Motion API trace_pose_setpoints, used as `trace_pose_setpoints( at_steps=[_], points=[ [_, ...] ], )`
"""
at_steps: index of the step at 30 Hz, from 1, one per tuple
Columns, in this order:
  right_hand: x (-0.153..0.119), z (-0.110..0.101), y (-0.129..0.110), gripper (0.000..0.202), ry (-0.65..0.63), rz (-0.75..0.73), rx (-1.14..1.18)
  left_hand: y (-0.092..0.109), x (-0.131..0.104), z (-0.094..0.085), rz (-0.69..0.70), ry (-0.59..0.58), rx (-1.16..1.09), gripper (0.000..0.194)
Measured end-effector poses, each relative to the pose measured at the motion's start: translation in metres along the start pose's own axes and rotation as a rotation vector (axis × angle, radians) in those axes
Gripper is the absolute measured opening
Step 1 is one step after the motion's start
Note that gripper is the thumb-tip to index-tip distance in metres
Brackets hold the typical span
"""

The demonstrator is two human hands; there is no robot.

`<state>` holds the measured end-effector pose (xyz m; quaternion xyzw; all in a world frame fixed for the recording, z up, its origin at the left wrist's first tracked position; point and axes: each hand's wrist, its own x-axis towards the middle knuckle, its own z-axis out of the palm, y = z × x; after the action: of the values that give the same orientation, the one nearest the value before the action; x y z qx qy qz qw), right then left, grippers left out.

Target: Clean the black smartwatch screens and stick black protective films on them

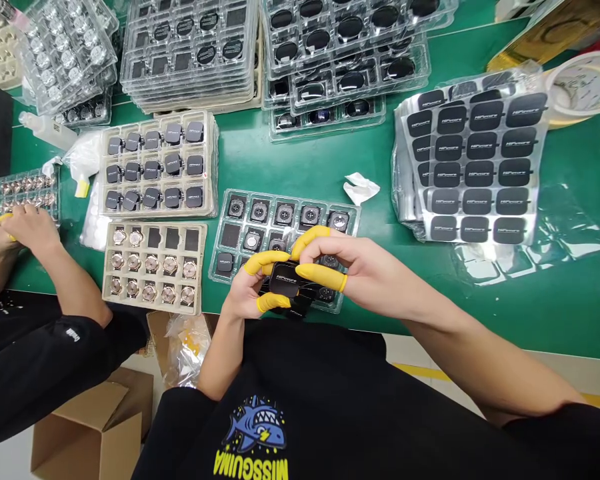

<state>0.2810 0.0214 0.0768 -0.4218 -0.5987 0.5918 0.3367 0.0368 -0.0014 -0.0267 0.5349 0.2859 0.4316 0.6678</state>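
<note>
Yellow finger covers are on the fingers of both my hands. My left hand (250,287) grips a black square piece (285,279) with pale lettering, thumb below and finger above. At the piece's upper right edge, my right hand (350,267) has its thumb and index finger close together; whether they pinch the piece or a thin film is too small to tell. Below the piece hangs a dark glossy strip (300,308). Just behind my hands lies a clear tray (213,252) of dark watch-like units, partly covered by my fingers.
Label sheets (473,173) are stacked at the right, near a tape roll (583,87). A crumpled white scrap (361,189) lies behind the tray. Trays of square pieces (153,167) and round watch parts (153,267) stand left. Another person's hands (27,230) are at far left.
</note>
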Motion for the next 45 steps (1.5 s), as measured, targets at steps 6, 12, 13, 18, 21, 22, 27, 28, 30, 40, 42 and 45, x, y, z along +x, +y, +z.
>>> trace_pose_setpoints(
  at_steps=[6,12,13,18,21,22,27,28,30,40,42,45],
  points=[
    [-0.001,0.000,0.002,0.041,0.014,-0.013,-0.034,-0.004,-0.003,-0.002,-0.037,-0.022,-0.016,0.085],
    [-0.004,0.002,0.007,0.022,0.084,-0.047,-0.083,-0.006,-0.003,-0.002,-0.014,0.016,-0.016,0.084],
    [-0.005,0.003,0.007,0.016,0.111,-0.046,-0.091,-0.006,-0.003,-0.003,-0.008,0.022,-0.016,0.084],
    [-0.013,0.006,0.002,0.019,0.151,-0.005,-0.182,-0.006,-0.001,-0.002,0.026,0.028,0.027,0.083],
    [-0.013,0.011,-0.001,0.030,0.066,0.060,-0.191,-0.002,0.002,0.000,0.062,0.004,0.054,0.080],
    [-0.013,0.013,-0.002,0.032,0.035,0.089,-0.179,0.000,0.003,0.001,0.077,-0.014,0.072,0.079],
    [-0.008,0.021,0.001,0.021,-0.034,0.121,-0.119,0.007,0.002,0.001,0.131,-0.077,0.262,0.076],
    [-0.007,0.022,0.002,0.020,-0.030,0.110,-0.118,0.007,0.001,0.001,0.136,-0.086,0.280,0.076],
    [-0.004,0.023,0.004,0.019,-0.018,0.095,-0.130,0.006,-0.001,0.001,0.144,-0.084,0.297,0.075],
    [0.005,0.022,0.015,0.025,0.013,0.191,-0.092,0.004,0.000,0.017,-0.042,0.100,0.142,0.058],
    [0.003,0.020,0.017,0.028,-0.019,0.215,-0.018,0.009,0.002,0.018,-0.097,0.126,0.083,0.056],
    [0.003,0.018,0.019,0.033,-0.052,0.250,0.017,0.017,0.005,0.021,-0.164,0.174,0.052,0.057]
  ],
)
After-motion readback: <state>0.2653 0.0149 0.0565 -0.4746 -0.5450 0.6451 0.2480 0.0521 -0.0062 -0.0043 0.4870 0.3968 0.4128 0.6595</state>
